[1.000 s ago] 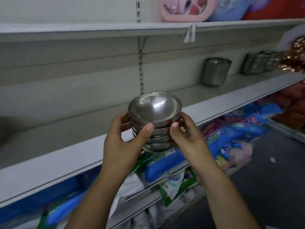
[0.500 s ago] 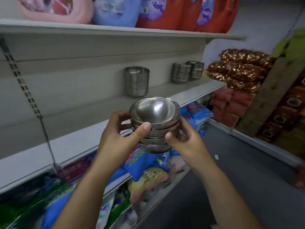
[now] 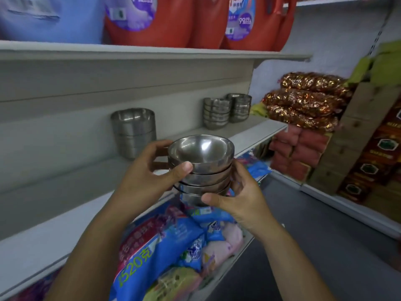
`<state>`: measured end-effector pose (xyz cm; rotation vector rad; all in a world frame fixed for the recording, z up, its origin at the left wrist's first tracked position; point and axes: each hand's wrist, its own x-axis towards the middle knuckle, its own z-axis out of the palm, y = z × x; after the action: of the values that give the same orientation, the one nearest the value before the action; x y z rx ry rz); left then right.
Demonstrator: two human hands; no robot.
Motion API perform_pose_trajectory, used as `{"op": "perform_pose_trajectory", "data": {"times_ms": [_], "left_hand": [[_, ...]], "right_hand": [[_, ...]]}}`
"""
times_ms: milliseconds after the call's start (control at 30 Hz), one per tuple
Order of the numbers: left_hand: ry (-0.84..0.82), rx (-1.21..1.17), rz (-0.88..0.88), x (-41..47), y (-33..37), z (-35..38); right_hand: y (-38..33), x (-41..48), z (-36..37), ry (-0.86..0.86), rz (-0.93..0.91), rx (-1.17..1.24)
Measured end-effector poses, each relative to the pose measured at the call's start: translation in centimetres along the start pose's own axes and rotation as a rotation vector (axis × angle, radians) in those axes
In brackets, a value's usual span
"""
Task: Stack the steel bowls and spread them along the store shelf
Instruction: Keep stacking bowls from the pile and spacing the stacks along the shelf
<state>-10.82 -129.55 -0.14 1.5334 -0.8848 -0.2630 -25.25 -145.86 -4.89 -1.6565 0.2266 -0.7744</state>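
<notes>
**Item: stack of steel bowls (image 3: pixel 200 168).** Nested, mouths up, four or five deep; the exact count is hard to read. You hold it in the air in front of the store shelf (image 3: pixel 256 131), above the blue packets (image 3: pixel 165 242) on the tier below. It touches no shelf.

**Grip.** Both hands are clamped on the stack. Your left hand (image 3: pixel 149 177) has its thumb on the wall of the top bowl and its fingers curled round the far side. Your right hand (image 3: pixel 240 198) has its thumb against the lowest bowl and its fingers wrapped round the right flank.

**Axis.** The stack stands close to upright, and the top bowl's mouth tips slightly towards you.

**Shelf stock.**
- Steel canisters (image 3: pixel 134 132), a cylindrical stack, stand to the left near the back panel.
- Two further bowl stacks (image 3: pixel 216 114) and (image 3: pixel 238 107) stand just beside each other near the far right end.
- Bare board lies between the canisters and these two stacks.

**Governing relation.** The bare stretch lies directly beyond the held stack, forward and slightly up from your grip. Your left hand is the nearer to the shelf. In my judgement the stack should go straight forward over the front edge and be set down upright, well apart from both neighbours.

**Risk, judged.** The polished bowls may slide on one another if the stack tilts.

**Surroundings.** Red detergent jugs (image 3: pixel 152 20) are on the tier above, and gold foil packs (image 3: pixel 303 101) lie past the shelf end.
</notes>
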Motion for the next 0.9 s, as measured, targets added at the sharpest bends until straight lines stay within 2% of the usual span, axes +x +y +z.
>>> {"op": "perform_pose_trajectory", "data": {"times_ms": [300, 500, 733, 900], "left_hand": [[-0.074, 0.079, -0.009, 15.0, -3.8, 3.1], [-0.026, 0.130, -0.082, 21.0, -6.6, 4.7], [0.103, 0.137, -0.181, 25.0, -8.8, 7.1], [0.263, 0.155, -0.245, 26.7, -9.9, 8.8]], "right_hand": [[5.9, 14.1, -5.7, -0.028, 0.070, -0.045], [10.3, 21.2, -7.7, -0.078, 0.106, -0.023], [14.3, 28.8, -9.5, -0.264, 0.147, 0.001], [16.6, 33.2, -9.8, -0.447, 0.146, 0.031]]}}
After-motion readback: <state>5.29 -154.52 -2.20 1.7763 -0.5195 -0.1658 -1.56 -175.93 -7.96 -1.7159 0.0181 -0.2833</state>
